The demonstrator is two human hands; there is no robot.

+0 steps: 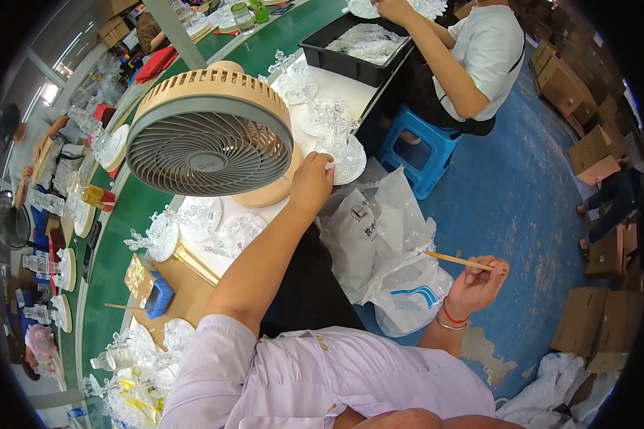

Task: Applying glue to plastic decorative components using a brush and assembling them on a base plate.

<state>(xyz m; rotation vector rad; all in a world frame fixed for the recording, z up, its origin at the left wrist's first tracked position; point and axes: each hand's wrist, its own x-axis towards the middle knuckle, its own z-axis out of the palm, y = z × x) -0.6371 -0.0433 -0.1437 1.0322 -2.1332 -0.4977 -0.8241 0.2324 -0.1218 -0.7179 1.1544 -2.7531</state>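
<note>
My left hand (313, 180) reaches over the white worktable with its fingers pinched together. Something small and pale shows at the fingertips, too small to name. Just beyond them stands a transparent plastic ornament (334, 121) on a round white base (348, 161). Out to the right, over the floor, my right hand (472, 289) grips a thin wooden-handled paintbrush (456, 260). Its tip points left, above the plastic bags. More transparent ornaments (240, 232) lie on the table under my left forearm. A blue box (159, 294) sits on brown cardboard, with a stick beside it.
A beige and grey fan (209, 143) stands left of my left hand. At the far end is a black tray (379, 57) of transparent pieces, near a person on a blue stool (418, 146). White plastic bags (401, 286) lie beside my legs. Cartons (583, 318) line the right side.
</note>
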